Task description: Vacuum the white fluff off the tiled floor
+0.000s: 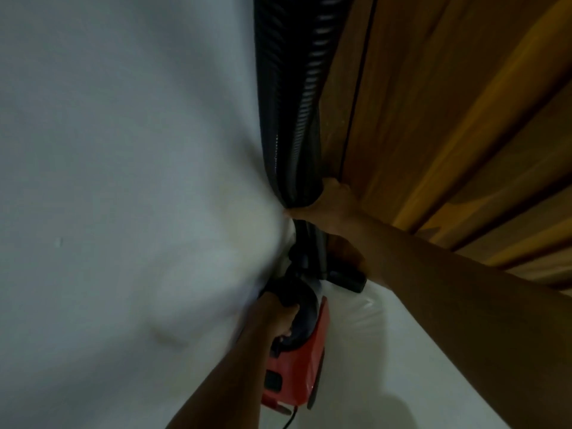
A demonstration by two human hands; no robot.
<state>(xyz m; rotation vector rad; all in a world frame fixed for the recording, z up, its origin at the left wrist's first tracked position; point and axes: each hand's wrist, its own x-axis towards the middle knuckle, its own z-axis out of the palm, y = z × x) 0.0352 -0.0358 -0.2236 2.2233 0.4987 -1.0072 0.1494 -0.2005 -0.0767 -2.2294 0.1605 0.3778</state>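
A red vacuum cleaner (298, 370) with a black carry handle hangs low in the middle of the blurred head view. My left hand (277, 317) grips that black handle. A black ribbed hose (289, 97) runs from the top of the view down to the vacuum. My right hand (325, 205) grips the hose bundle where it bends, its fingers curled round it. A black nozzle piece (346, 278) shows just under my right forearm. The pale floor (387, 351) shows at the lower right; no white fluff can be made out on it.
A white wall (108, 150) fills the left half. A brown wooden door or panel (448, 119) fills the upper right, right beside the hose. A thin black cord (289, 424) trails from the vacuum's bottom end.
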